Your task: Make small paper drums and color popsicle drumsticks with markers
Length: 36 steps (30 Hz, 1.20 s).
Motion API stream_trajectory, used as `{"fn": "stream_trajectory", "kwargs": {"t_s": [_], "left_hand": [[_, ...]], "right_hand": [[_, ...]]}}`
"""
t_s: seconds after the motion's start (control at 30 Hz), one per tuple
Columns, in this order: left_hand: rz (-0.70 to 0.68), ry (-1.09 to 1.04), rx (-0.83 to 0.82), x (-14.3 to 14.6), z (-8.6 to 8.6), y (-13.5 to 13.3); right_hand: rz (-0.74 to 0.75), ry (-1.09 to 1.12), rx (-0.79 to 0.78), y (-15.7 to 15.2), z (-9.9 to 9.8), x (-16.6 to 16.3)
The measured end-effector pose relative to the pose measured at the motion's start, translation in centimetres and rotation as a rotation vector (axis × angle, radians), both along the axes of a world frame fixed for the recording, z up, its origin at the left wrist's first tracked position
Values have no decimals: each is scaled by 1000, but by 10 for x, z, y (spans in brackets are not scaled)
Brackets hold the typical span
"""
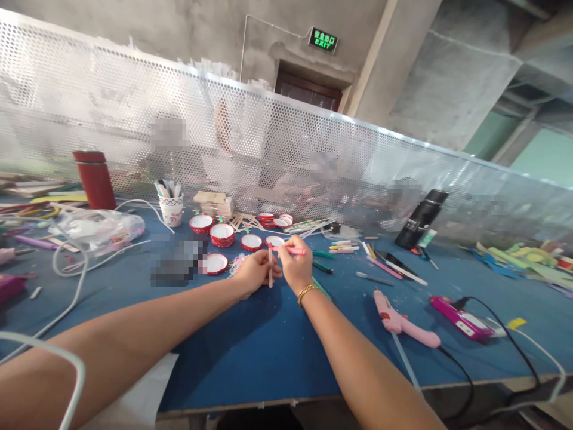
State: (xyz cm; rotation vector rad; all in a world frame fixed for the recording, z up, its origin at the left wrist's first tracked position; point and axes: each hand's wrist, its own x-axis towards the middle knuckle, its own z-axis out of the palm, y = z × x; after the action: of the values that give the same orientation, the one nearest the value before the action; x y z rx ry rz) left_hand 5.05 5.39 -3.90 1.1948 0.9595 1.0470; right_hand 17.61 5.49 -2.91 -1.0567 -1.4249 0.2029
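Note:
My left hand pinches a wooden craft stick that stands roughly upright above the blue table. In my right hand is a pink marker, its tip end close to the stick's upper part; whether it touches I cannot tell. Just beyond both hands are small red-rimmed white dishes, among them a single dish and a stack. Another red-rimmed dish lies left of my left hand, beside a pile of thin coloured strips.
A pink glue gun and a magenta device with cables lie at right. A black bottle leans back there. At left are a red flask, a cup of pens and white cables. A perforated metal screen closes the back.

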Motion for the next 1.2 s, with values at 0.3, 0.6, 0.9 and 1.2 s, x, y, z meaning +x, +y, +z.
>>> {"fn": "stream_trajectory", "kwargs": {"t_s": [0.3,0.6,0.9,1.2], "left_hand": [[-31,-33,16,-1,-9,7],[-21,-11,9,-2,-5,3],[-4,4,12,-1,-4,2],[-14,-10,16,-1,-6,4]], "right_hand": [[-17,-23,5,2,-1,2],[-56,-21,-6,4,-1,6],[-9,-21,22,1,0,2],[-17,-32,3,-1,1,1]]}}
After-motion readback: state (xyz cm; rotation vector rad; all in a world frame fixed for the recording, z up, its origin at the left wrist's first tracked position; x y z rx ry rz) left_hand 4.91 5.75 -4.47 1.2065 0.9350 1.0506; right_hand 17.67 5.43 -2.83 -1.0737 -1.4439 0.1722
